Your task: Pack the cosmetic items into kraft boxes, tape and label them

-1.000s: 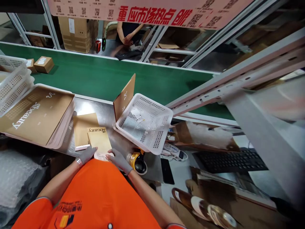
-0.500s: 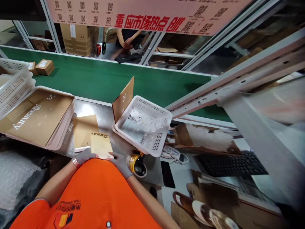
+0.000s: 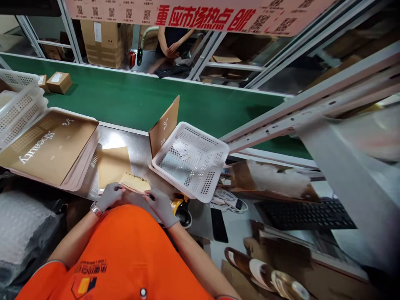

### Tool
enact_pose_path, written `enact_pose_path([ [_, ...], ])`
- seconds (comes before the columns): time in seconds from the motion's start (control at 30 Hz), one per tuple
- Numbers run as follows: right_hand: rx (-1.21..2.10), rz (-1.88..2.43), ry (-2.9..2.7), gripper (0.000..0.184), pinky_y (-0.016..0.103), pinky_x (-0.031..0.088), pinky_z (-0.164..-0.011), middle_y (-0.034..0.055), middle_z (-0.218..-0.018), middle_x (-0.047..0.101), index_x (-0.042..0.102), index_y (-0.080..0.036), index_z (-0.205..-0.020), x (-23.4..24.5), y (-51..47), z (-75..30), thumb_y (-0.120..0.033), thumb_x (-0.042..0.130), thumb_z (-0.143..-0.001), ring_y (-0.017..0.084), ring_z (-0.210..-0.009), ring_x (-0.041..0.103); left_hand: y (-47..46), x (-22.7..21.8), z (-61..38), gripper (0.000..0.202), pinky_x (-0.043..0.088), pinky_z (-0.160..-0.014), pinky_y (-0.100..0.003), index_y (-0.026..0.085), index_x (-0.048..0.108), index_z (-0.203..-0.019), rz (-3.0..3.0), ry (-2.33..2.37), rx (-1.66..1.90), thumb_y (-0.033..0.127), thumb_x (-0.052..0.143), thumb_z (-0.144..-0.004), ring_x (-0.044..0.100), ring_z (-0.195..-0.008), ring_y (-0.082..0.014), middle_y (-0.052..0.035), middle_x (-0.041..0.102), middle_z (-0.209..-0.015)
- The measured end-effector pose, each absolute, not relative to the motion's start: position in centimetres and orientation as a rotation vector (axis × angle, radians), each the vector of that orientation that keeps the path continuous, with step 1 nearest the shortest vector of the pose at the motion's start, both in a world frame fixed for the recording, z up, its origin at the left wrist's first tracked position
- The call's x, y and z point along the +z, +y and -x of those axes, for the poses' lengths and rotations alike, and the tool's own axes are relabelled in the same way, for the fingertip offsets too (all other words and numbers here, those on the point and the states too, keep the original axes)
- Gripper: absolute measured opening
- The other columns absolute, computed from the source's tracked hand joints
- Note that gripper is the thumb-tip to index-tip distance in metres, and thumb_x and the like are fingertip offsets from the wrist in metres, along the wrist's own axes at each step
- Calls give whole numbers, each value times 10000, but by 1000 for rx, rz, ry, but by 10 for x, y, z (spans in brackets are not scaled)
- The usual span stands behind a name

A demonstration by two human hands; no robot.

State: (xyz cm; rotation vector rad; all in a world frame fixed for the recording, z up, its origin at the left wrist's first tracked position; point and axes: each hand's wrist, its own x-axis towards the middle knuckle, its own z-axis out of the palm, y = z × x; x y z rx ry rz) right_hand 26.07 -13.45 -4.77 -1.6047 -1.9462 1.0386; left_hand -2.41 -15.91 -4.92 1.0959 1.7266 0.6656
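Note:
In grey gloves, my left hand [image 3: 109,196] and my right hand [image 3: 160,205] pinch a small flat cream paper piece [image 3: 135,182] by its near corners, one on each side. Dark lettering runs along its upper part, and it tilts so that I see it foreshortened. Behind it a larger tan flat piece [image 3: 113,161] rests on the metal bench, partly covered by it. Just right of my right hand is a yellow and black roll-shaped thing [image 3: 181,210], partly hidden by the forearm.
A white perforated basket [image 3: 204,156] holds a label slip. Beside it leans a brown board [image 3: 164,125]. Tan printed sheets [image 3: 53,146] lie stacked at left. Small cartons [image 3: 60,82] sit on the green belt [image 3: 131,93]. A phone [image 3: 219,225] and keyboard [image 3: 306,214] are at right.
The cream piece has tipped from face-up to a steep, foreshortened angle. Both hands have lifted slightly away from my body. The whole view has shifted a little.

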Motion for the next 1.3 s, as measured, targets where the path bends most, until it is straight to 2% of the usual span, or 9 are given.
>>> enact_pose_path([
  [0.17,953,1574,-1859,290,408,593,-889,100,-971,877,878,-256,-918,-29,-131,-260,-446,675,-1000,305,-934,791,-148,-43,34,231,594,-965,-356,209,808,-1134,-1329,1842,856,170,777,-908,756,-990,-228,-57,801,-1024],
  [0.33,962,1598,-1791,374,398,599,-837,98,-873,813,899,-246,-914,-20,-132,-280,-526,676,-1022,281,-836,737,-132,-36,27,185,607,-998,-357,219,814,-906,-1617,1641,920,153,671,-1003,754,-1050,-223,-80,796,-1043],
  [0.47,794,1650,-1932,319,490,607,-1037,158,-1200,805,920,-251,-948,-15,-131,-300,-525,765,-1000,346,-1154,745,-124,-37,15,179,624,-955,-341,216,833,-915,-1737,1515,927,108,704,-974,768,-1001,-209,-74,813,-1043],
  [0.57,751,1454,-2033,334,548,578,-1158,169,-1458,758,888,-244,-1212,-8,-126,-291,-474,856,-972,373,-1351,694,-120,-38,6,221,615,-879,-313,209,841,-897,-1848,1413,969,61,693,-965,774,-937,-196,-67,820,-1002],
  [0.73,679,1196,-2273,206,522,495,-1237,82,-1271,845,837,-254,-1253,14,-111,-239,-305,825,-1054,291,-1205,751,-116,-32,-6,257,612,-837,-292,208,856,-880,-1973,1288,954,37,679,-954,768,-886,-181,-58,823,-962],
  [0.87,621,1267,-2414,112,435,518,-1163,68,-1091,859,842,-210,-1038,26,-102,-214,-227,751,-1102,246,-1075,753,-117,-33,-8,264,631,-828,-298,213,878,-912,-1973,1340,954,47,676,-947,781,-883,-186,-61,841,-974],
  [1.0,549,1415,-2533,139,458,472,-1220,93,-1042,850,847,-193,-1025,29,-105,-236,-172,723,-1086,258,-1043,744,-118,-40,5,264,653,-856,-313,206,880,-900,-1954,1434,1028,77,662,-974,810,-932,-202,-81,867,-1035],
  [1.13,647,1725,-2480,148,393,533,-1040,139,-1072,843,845,-165,-1025,26,-122,-286,-165,701,-1060,292,-1085,751,-116,-41,20,241,661,-859,-329,205,871,-908,-1901,1506,1124,116,664,-994,820,-939,-213,-82,867,-1032],
  [1.3,883,1753,-2308,378,364,543,-994,170,-1377,806,801,-173,-1324,8,-136,-292,-248,796,-954,318,-1204,758,-117,-31,-7,244,663,-881,-347,209,841,-862,-1975,1223,1082,112,664,-1001,808,-1001,-225,-86,843,-1011],
])
